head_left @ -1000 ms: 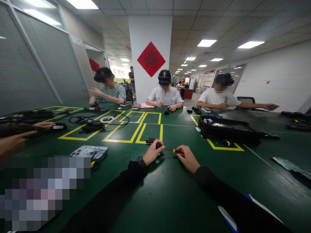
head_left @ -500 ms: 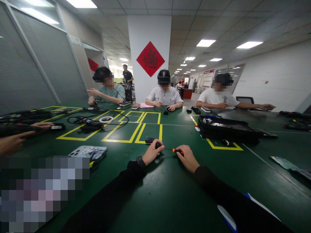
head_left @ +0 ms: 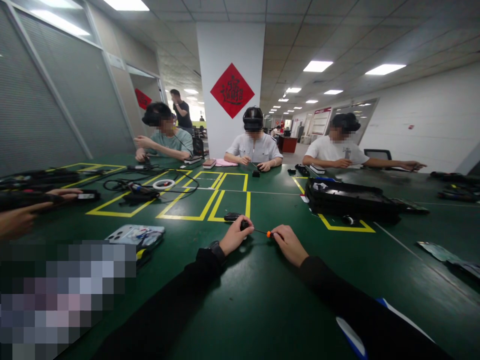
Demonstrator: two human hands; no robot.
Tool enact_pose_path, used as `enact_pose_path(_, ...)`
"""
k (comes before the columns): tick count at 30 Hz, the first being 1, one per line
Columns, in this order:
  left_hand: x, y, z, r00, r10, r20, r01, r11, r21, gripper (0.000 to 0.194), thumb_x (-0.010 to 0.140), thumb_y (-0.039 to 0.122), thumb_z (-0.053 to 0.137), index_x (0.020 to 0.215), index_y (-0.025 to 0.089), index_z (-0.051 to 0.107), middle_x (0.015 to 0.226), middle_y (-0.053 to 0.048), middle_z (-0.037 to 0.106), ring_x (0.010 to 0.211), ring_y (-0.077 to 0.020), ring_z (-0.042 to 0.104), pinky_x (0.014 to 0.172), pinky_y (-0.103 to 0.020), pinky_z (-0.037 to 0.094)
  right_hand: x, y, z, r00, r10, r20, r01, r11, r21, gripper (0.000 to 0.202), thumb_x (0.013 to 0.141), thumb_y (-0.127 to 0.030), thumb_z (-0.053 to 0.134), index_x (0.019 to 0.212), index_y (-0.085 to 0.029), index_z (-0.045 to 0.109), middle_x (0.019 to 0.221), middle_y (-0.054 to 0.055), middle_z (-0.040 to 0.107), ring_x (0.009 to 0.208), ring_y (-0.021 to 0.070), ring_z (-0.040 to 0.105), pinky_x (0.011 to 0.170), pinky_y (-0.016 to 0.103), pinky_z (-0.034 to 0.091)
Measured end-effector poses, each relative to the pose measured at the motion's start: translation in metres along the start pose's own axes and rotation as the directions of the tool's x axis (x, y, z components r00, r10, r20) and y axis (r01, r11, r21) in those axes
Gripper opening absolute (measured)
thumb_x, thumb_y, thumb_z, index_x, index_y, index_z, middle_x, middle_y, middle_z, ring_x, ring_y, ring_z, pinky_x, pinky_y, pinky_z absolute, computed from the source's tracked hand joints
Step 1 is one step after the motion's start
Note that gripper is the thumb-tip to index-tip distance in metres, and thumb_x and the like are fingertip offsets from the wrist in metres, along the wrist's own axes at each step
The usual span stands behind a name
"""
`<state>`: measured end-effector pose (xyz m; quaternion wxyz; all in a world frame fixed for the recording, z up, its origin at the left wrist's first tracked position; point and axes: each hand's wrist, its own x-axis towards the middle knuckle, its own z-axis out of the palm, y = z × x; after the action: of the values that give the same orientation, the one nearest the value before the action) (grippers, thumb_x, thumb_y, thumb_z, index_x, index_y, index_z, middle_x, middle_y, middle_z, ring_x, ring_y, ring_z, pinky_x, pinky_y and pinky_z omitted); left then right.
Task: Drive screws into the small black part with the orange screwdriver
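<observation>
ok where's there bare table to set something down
Bare green tabletop shows between the left sleeve and right sleeve, and again between the right sleeve, the black case and the silvery packet. It is crowded on the left, with a cable bundle and another person's hand, and between the left hand and right hand, where the screwdriver spans.

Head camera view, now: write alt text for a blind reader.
A person's right hand holds a black-and-orange screwdriver, its thin metal shaft pointing toward a small black object in the left hand, at a green table. Across it sit three people wearing black headsets.
</observation>
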<state>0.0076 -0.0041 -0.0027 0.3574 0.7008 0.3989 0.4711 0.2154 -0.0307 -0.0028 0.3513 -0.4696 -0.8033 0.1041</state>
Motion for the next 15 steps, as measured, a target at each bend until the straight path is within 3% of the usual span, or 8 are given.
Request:
enact_pose_path(8,-0.0011,0.0012,0.0004,0.999,-0.025,-0.02,0.026,1.0,0.016,0.019,0.068,0.028,0.056,0.082,0.017,0.05,0.082,-0.001,0.056,0.077,-0.0131,0.052,0.071,-0.026,0.041,-0.0018,-0.0011,0.001,0.998,0.038,-0.04,-0.035,0.996,0.078,0.014,0.073,-0.019,0.05,0.087,-0.018,0.053,0.086,0.003,0.054,0.081,0.0155,0.049,0.075,0.03,0.039)
enact_pose_path(15,-0.0014,-0.0009,0.0016,0.997,-0.07,0.014,0.07,0.996,-0.055,0.018,0.074,0.034,0.046,0.083,0.018,0.047,0.071,0.002,0.053,0.063,-0.0091,0.049,0.057,-0.02,0.039,-0.0016,-0.003,0.0018,0.999,0.027,0.021,-0.029,0.995,0.097,0.019,0.08,-0.024,0.043,0.094,-0.018,0.054,0.09,0.005,0.056,0.085,0.0152,0.05,0.078,0.03,0.039)
